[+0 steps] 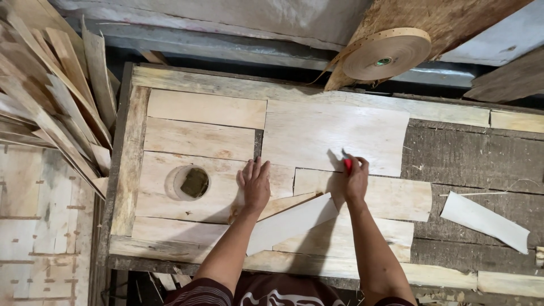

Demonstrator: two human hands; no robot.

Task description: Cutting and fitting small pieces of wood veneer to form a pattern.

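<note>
Left hand (255,182) lies flat on veneer sheet (215,181); right hand (356,178) grips red cutter (347,163).

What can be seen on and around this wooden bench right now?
Veneer sheets: many, pale tan, laid flat edge to edge across the bench.
Loose veneer strip: one, pale, lying at an angle near the front edge.
Round hole in a sheet: one, dark patch inside, left part of the bench.
Tape roll: one, tan, hanging above the far edge.
Scrap veneer pile: many strips, tan, stacked at the left.
White offcut: one, on the bare dark bench top at right.
Cutter: one, red, on the sheets.
Left hand: pressed flat on the sheets.
Right hand: grips the cutter.
</note>
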